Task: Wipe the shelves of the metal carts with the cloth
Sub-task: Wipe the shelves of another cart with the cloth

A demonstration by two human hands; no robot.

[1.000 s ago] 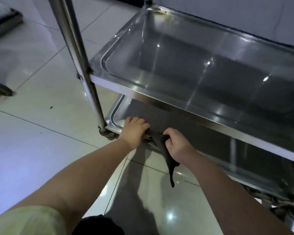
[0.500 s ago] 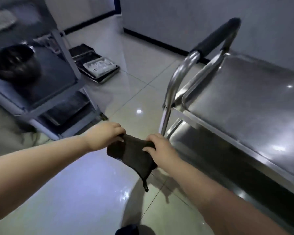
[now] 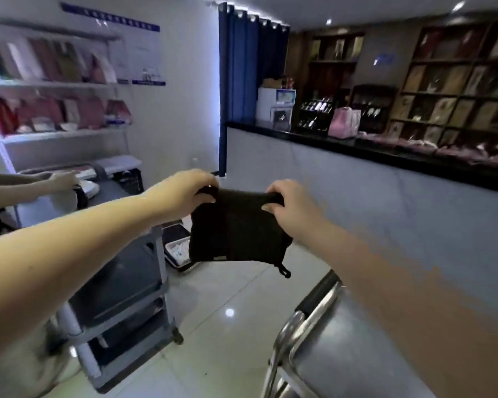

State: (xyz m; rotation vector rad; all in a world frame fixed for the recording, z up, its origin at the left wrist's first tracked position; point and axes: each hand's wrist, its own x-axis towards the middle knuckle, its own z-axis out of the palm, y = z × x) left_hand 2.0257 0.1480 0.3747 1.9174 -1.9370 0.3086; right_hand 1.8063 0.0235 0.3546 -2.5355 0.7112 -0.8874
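I see my left hand (image 3: 184, 191) and right hand (image 3: 288, 208) pinching the black square cloth's (image 3: 236, 234) top corners, hanging above the shiny metal cart (image 3: 342, 340).

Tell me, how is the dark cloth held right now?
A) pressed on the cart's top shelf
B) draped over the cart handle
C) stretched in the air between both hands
C: the left hand and right hand each grip a top corner of the cloth, hanging clear of the cart.
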